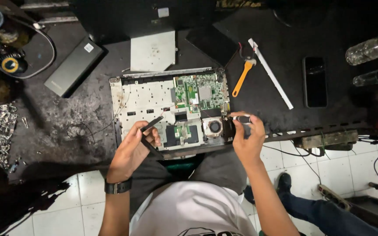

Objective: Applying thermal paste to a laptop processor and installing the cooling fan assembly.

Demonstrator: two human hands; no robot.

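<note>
- Laptop base (154, 98), opened up, lies on the dark workbench (57, 126) right in front of the person, long axis running left to right, its near edge at the bench's front rim.
- Green circuit board (200, 91) and round fan (215, 126) sit exposed on the right half; pale metal plate covers the left.
- Left hand (132, 150) is closed around a slim black tool (152, 124), tip angled up and right toward the middle of the base.
- Right hand (246, 140) pinches a small dark part (243, 118) at the base's right edge, fingers clamped together on it.
- Looks like mid-teardown work at that right corner; the next move likely calls for a steady tip and light leverage.
- Orange-handled tool (243, 76) and white strip (270, 74) lie beyond, near the dark phone (314, 81).
</note>
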